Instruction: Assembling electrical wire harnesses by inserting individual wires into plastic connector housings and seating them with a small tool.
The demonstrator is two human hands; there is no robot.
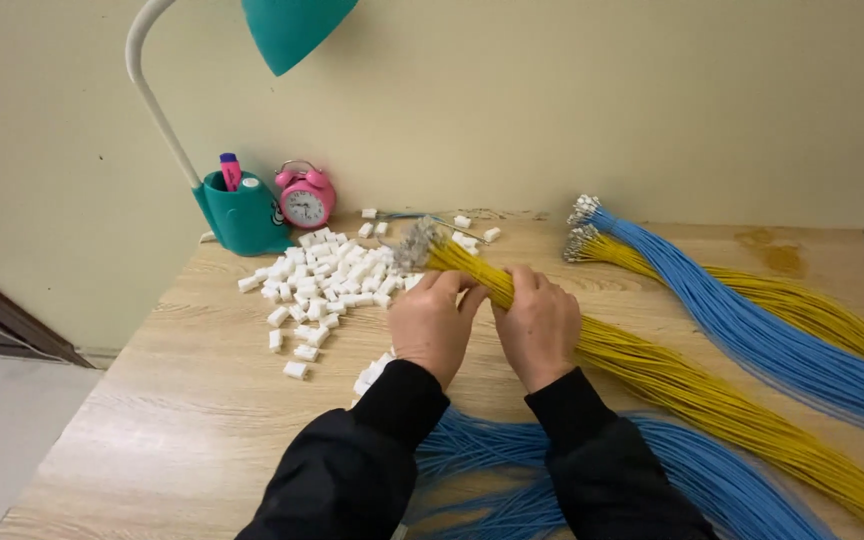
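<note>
The wooden surface (182,400) spreads out under me, pale and grainy, pushed up against a plain cream wall. Across it runs the long yellow wire bundle (712,400), slanting from the lower right corner up toward the middle, and that is what I have hold of: my left hand (435,322) and my right hand (539,322) sit side by side on it near its upper end, fingers (464,290) curled closed around the strands (the metal-tipped ends poke out just past my knuckles). Below my black sleeves lies a blue wire bundle (712,470), partly hidden by my arms, and off to the right another blue bundle (752,330) and a second yellow bundle (822,310) lie side by side, well apart from my hands. At the back left stands a teal desk lamp (242,210), its base holding pens, with a small pink alarm clock (304,197) just beside it. Left of my hands lies a scattered heap of little white plastic connectors (327,280), some touching the bundle's tips.
</note>
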